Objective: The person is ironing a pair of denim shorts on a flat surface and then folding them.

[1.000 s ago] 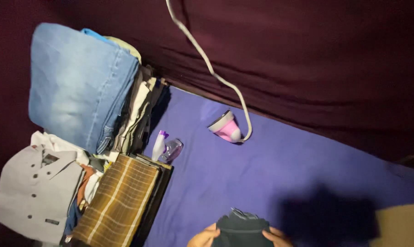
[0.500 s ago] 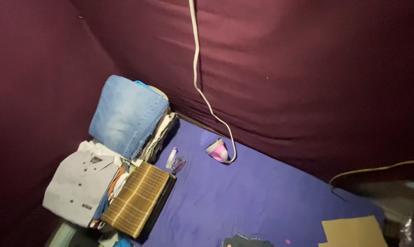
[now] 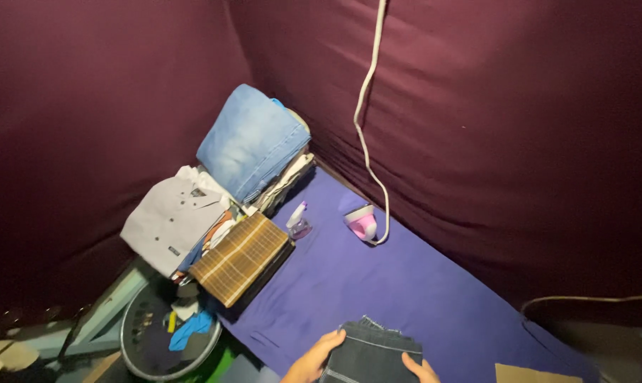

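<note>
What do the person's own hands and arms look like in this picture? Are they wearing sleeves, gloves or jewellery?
Both hands are bare: the left hand and the right hand show no gloves or rings. Only the hands and a little wrist are in view, without any sleeve, watch or bracelet.

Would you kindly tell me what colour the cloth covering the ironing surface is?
Purple; the cloth shows best in the head view.

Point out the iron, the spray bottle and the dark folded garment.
iron (image 3: 363,224): head view, on its pink body.
spray bottle (image 3: 297,218): head view, on its upper part.
dark folded garment (image 3: 374,351): head view, on its top face.
</note>
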